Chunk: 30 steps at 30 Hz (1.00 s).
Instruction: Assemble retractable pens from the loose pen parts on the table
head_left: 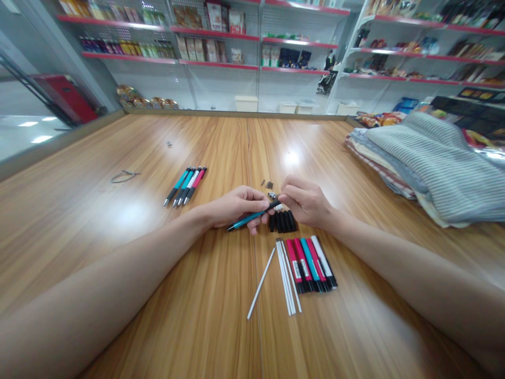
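My left hand (239, 204) is closed around a teal pen barrel (248, 219) with a black grip at its upper right end. My right hand (306, 201) pinches the end of that black grip; its exact fingertip contact is partly hidden. Just below the hands lie several loose black rubber grips (283, 222) in a row. Small silver pen tips (272, 195) and tiny springs (269, 185) sit beside my right fingers. Nearer to me are several white ink refills (287, 279), one slanting apart, and a row of pink, teal and white pen barrels (310, 263).
Several whole pens (185, 186) lie side by side to the left. Beyond them are a thin grey loop of cord (124, 176) and a tiny object (169, 143). Folded striped cloths (430, 158) are piled on the right. Stocked shelves (221, 37) stand behind the wooden table (189, 326).
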Each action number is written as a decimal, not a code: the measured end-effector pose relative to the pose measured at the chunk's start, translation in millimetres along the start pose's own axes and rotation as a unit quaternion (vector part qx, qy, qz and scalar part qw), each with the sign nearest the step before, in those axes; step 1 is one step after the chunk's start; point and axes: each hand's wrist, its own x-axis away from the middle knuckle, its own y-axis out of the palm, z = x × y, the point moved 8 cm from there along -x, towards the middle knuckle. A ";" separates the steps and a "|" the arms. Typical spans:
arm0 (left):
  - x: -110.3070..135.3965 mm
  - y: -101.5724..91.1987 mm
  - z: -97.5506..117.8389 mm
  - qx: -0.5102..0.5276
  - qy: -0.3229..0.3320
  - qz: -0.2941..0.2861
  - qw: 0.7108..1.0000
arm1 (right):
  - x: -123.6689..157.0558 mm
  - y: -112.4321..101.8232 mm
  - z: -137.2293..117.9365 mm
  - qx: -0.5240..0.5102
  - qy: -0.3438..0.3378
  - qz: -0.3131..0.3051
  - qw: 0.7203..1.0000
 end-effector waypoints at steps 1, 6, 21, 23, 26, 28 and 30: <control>0.2 0.3 -0.2 -0.001 -0.002 -0.001 1.000 | 0.0 0.0 -0.7 -0.002 -0.002 -0.001 1.000; 0.8 0.6 -0.3 -0.018 -0.002 0.000 1.000 | -1.0 -0.4 -4.8 -0.007 -0.008 -0.004 1.000; 1.0 2.4 -0.7 -0.020 -0.001 -0.014 1.000 | 4.5 0.5 1.6 -0.050 0.017 -0.025 0.998; 1.6 3.1 -1.4 -0.028 -0.007 -0.017 0.999 | 4.1 1.7 0.4 -0.031 0.012 -0.027 0.999; 2.2 5.2 -1.9 -0.034 -0.011 -0.026 0.999 | 2.9 3.1 -1.9 -0.008 -0.001 -0.033 0.999; 2.2 6.0 -1.9 -0.040 -0.013 -0.029 0.999 | 2.2 3.3 -3.0 -0.001 -0.010 -0.034 0.999; 1.8 5.6 -1.6 -0.048 -0.012 -0.024 0.998 | 1.7 2.7 -3.5 0.003 -0.015 -0.031 0.999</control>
